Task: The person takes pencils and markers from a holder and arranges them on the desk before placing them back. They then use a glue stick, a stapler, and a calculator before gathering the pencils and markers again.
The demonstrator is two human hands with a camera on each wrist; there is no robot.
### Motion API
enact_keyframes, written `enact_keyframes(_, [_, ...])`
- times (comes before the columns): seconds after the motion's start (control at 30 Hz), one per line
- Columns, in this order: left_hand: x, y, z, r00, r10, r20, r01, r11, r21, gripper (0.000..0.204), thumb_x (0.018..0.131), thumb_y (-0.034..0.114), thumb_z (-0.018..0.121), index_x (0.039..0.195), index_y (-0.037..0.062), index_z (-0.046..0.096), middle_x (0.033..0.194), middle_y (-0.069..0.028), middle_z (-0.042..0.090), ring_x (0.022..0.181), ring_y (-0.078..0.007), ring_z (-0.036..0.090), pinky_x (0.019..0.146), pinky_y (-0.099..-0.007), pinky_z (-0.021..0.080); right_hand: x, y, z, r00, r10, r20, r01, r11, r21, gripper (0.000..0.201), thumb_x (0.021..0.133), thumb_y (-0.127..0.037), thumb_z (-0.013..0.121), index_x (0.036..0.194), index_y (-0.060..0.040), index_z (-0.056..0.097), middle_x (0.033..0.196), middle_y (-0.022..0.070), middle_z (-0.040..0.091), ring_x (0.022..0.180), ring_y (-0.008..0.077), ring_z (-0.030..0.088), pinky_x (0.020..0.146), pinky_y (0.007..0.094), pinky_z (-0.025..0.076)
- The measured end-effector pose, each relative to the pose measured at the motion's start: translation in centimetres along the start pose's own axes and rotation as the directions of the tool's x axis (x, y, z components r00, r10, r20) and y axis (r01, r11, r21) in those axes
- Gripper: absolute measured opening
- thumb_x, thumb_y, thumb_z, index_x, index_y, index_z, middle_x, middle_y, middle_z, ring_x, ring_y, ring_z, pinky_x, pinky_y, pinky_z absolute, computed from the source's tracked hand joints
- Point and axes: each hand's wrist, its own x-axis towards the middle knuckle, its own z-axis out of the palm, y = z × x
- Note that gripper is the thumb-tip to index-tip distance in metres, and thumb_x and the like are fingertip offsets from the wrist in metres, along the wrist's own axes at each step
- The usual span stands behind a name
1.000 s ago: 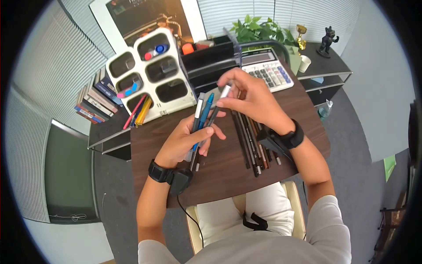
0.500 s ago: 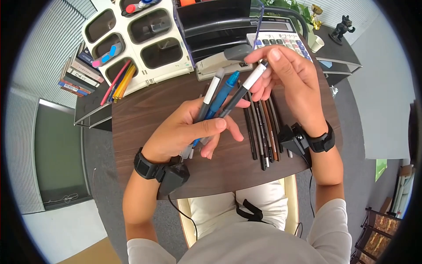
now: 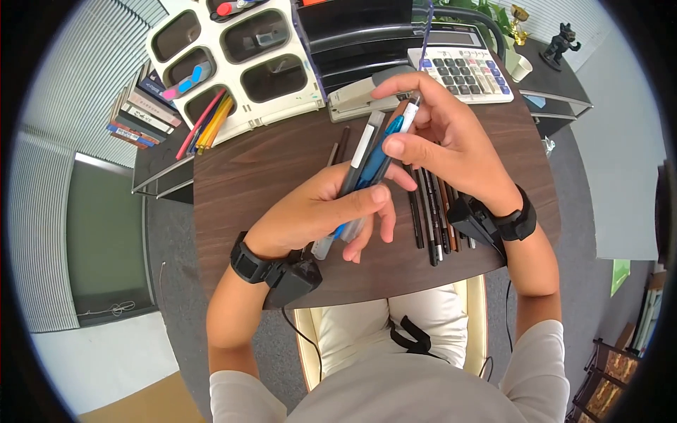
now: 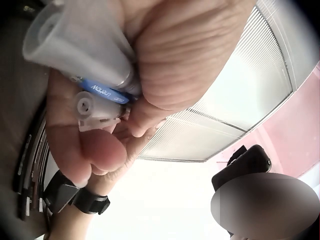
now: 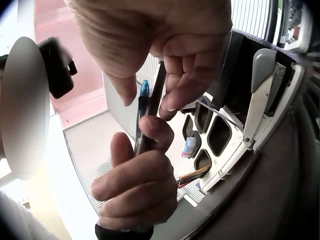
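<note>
My left hand (image 3: 303, 211) grips a small bundle of pens, thumb across them, tops slanting up to the right. Among them are a dark pen with a white label (image 3: 361, 146), a blue pen (image 3: 377, 162) and a dark pen with a white section (image 3: 409, 116). Seen from the left wrist, clear plastic ends (image 4: 82, 42) stick out below the grip beside a blue lettered part (image 4: 102, 91). Around the pen tops hovers my right hand (image 3: 458, 151); in the right wrist view its thumb and fingers stand apart on either side of them. Several dark pencils (image 3: 431, 218) lie below it.
A grey-and-white stapler (image 3: 352, 99) lies behind the hands. At the back left stands a white organizer (image 3: 227, 74) with markers and coloured pencils (image 3: 217, 123). A calculator (image 3: 465, 70) sits at the back right of the brown table (image 3: 254, 169).
The right hand has left its hold near the white pen's top; its thumb now sits lower, beside the bundle. The pens in the left hand stand closer together.
</note>
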Motion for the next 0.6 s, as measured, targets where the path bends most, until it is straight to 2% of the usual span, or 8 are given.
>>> enact_keyframes(0.17, [-0.1, -0.3, 1.0, 0.997, -0.063, 0.037, 0.061, 0.997, 0.055, 0.036, 0.097, 0.031, 0.052, 0.108, -0.0033, 0.051, 0.067, -0.0066, 0.058, 0.047, -0.0111, 0.055, 0.047, -0.0247, 0.048, -0.2, -0.3, 1.0, 0.995, -0.094, 0.041, 0.096, 0.994, -0.059, 0.034, 0.084, -0.025, 0.074, 0.107, -0.0077, 0.056, 0.057, -0.0003, 0.058, 0.050, 0.0043, 0.051, 0.046, 0.0196, 0.035])
enact_keyframes(0.27, [0.6, -0.2, 1.4, 0.997, -0.080, -0.003, 0.080, 0.995, 0.058, 0.029, 0.096, 0.029, 0.054, 0.099, 0.0001, 0.051, 0.064, -0.0058, 0.056, 0.044, -0.0106, 0.053, 0.045, -0.0253, 0.050, -0.4, -0.9, 0.8, 0.994, 0.010, 0.105, -0.020, 0.995, 0.096, 0.029, 0.084, -0.019, 0.074, 0.104, -0.0060, 0.056, 0.059, -0.0022, 0.057, 0.052, 0.0019, 0.052, 0.047, 0.0160, 0.035])
enact_keyframes(0.33, [0.9, 0.2, 2.2, 0.995, -0.099, -0.011, 0.100, 0.993, 0.058, 0.027, 0.095, 0.029, 0.055, 0.095, 0.0023, 0.050, 0.063, -0.0064, 0.056, 0.041, -0.0101, 0.051, 0.042, -0.0254, 0.051, 0.1, 0.2, 0.3, 0.994, -0.032, 0.108, 0.018, 0.991, 0.134, 0.027, 0.084, -0.018, 0.073, 0.103, -0.0060, 0.056, 0.063, -0.0031, 0.057, 0.055, 0.0009, 0.052, 0.047, 0.0160, 0.036])
enact_keyframes(0.4, [0.9, 0.6, 3.2, 0.994, -0.100, -0.051, 0.104, 0.992, 0.072, 0.028, 0.095, 0.030, 0.055, 0.095, 0.0024, 0.049, 0.062, -0.0064, 0.055, 0.041, -0.0099, 0.051, 0.043, -0.0255, 0.051, 0.4, 1.0, 0.3, 0.993, -0.055, 0.108, 0.024, 0.963, 0.267, 0.021, 0.086, -0.016, 0.071, 0.099, -0.0052, 0.058, 0.075, -0.0048, 0.057, 0.062, -0.0008, 0.050, 0.049, 0.0166, 0.038])
enact_keyframes(0.47, [0.6, 1.2, 3.6, 0.989, -0.111, -0.096, 0.119, 0.989, 0.084, 0.028, 0.095, 0.030, 0.055, 0.096, 0.0025, 0.049, 0.062, -0.0065, 0.055, 0.041, -0.0098, 0.051, 0.043, -0.0256, 0.051, 0.0, -0.8, 0.0, 0.991, -0.053, 0.123, 0.014, 0.955, 0.296, 0.020, 0.087, -0.016, 0.070, 0.098, -0.0051, 0.058, 0.076, -0.0045, 0.057, 0.061, -0.0002, 0.049, 0.049, 0.0170, 0.038])
enact_keyframes(0.5, [0.4, 1.6, 3.7, 0.981, -0.173, -0.082, 0.177, 0.984, 0.034, 0.028, 0.095, 0.029, 0.056, 0.097, 0.0027, 0.049, 0.063, -0.0066, 0.056, 0.041, -0.0097, 0.051, 0.043, -0.0259, 0.051, -0.2, -1.4, 0.0, 0.989, -0.023, 0.146, -0.024, 0.949, 0.315, 0.019, 0.087, -0.016, 0.069, 0.098, -0.0050, 0.058, 0.077, -0.0043, 0.058, 0.060, 0.0005, 0.048, 0.049, 0.0175, 0.038])
enact_keyframes(0.53, [0.1, 1.9, 3.9, 0.970, -0.234, -0.064, 0.233, 0.972, -0.020, 0.027, 0.095, 0.029, 0.056, 0.098, 0.0030, 0.049, 0.064, -0.0068, 0.056, 0.040, -0.0097, 0.050, 0.042, -0.0262, 0.051, -0.1, -1.1, 0.1, 0.991, -0.032, 0.130, -0.006, 0.960, 0.279, 0.018, 0.088, -0.018, 0.068, 0.097, -0.0055, 0.059, 0.073, -0.0047, 0.057, 0.058, 0.0015, 0.049, 0.049, 0.0171, 0.037])
enact_keyframes(0.6, [-0.5, 2.3, 4.5, 0.957, -0.265, -0.121, 0.269, 0.963, 0.023, 0.026, 0.095, 0.028, 0.057, 0.102, 0.0035, 0.049, 0.064, -0.0055, 0.055, 0.042, -0.0086, 0.050, 0.043, -0.0253, 0.050, 0.1, -0.4, -0.4, 0.984, -0.039, 0.171, -0.010, 0.960, 0.280, 0.017, 0.089, -0.019, 0.067, 0.097, -0.0059, 0.059, 0.072, -0.0048, 0.057, 0.057, 0.0020, 0.049, 0.049, 0.0169, 0.036])
